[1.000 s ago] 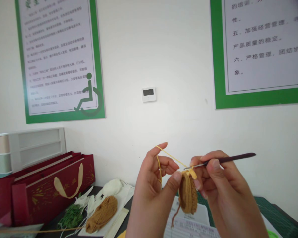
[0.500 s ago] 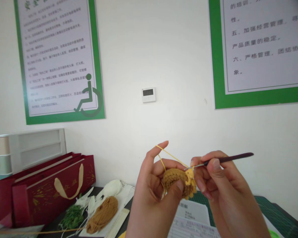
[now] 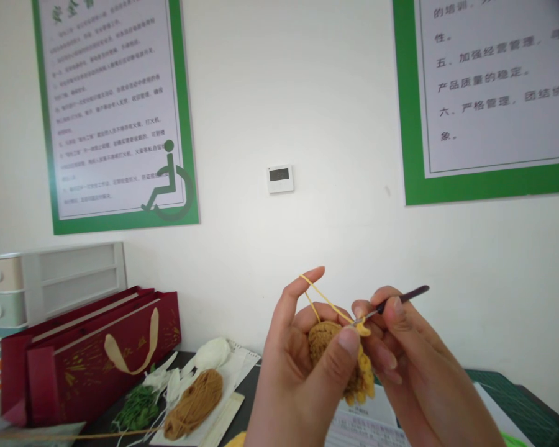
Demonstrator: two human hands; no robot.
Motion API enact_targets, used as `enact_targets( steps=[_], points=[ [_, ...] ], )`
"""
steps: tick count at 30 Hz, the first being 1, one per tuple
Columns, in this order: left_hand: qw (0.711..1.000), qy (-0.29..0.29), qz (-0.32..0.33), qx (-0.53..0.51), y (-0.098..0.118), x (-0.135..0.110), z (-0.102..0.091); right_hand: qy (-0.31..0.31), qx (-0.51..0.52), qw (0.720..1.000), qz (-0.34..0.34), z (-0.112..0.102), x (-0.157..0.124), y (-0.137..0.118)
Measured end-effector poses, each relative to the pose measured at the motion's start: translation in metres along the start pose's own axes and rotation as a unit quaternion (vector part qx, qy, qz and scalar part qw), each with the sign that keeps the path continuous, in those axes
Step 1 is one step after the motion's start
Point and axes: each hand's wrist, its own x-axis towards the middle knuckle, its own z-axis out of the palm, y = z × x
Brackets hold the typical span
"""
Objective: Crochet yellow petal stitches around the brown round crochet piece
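My left hand [image 3: 298,366] pinches a round, tan crocheted piece [image 3: 323,344] between thumb and fingers, with a ruffled yellow edge [image 3: 364,386] showing below the thumb. A thin yellow yarn strand [image 3: 326,299] runs over my raised left index finger to the work. My right hand [image 3: 405,366] holds a dark-handled crochet hook [image 3: 398,302] like a pencil. Its metal tip sits in the yellow stitches at the top of the piece. Part of the piece is hidden by my left thumb.
Below and left, a dark table holds a tan yarn ball [image 3: 194,403], white material [image 3: 212,354], green yarn [image 3: 137,408] and a red gift bag [image 3: 88,366]. Printed papers [image 3: 366,425] and a green cutting mat [image 3: 507,397] lie below my hands. A plastic drawer unit [image 3: 51,279] stands behind the bag.
The crocheted piece has turned from upright to lying across my left fingers, and my left thumb now presses on it. The hook's handle has swung, its end appearing shorter and further left.
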Motion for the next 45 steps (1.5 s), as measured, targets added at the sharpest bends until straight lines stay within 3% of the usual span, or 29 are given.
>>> enact_targets(
  steps=[5,12,19,22,27,35,45],
  points=[
    [0.999,0.044,0.011,0.017,-0.003,0.002,0.0,-0.01,-0.009,0.999,-0.051,0.002,-0.002,-0.001],
    [0.998,0.054,-0.018,0.036,-0.001,0.002,0.002,-0.018,-0.099,0.988,-0.12,0.0,-0.007,0.002],
    [0.961,0.154,0.064,0.222,0.0,-0.003,0.01,-0.058,-0.133,0.986,-0.086,-0.006,-0.009,0.0],
    [0.972,0.125,0.049,0.194,-0.003,0.001,0.006,-0.057,-0.14,0.984,-0.095,-0.008,-0.004,0.0],
    [0.999,0.025,-0.037,0.028,0.001,0.012,-0.009,-0.025,-0.134,0.984,-0.117,-0.009,0.007,-0.001],
    [0.994,0.011,-0.102,-0.04,0.005,0.017,-0.022,-0.032,-0.126,0.983,-0.132,-0.014,0.01,0.003],
    [0.989,-0.011,-0.129,-0.067,0.008,0.02,-0.028,-0.06,-0.143,0.972,-0.174,-0.018,0.011,0.002]
  ],
)
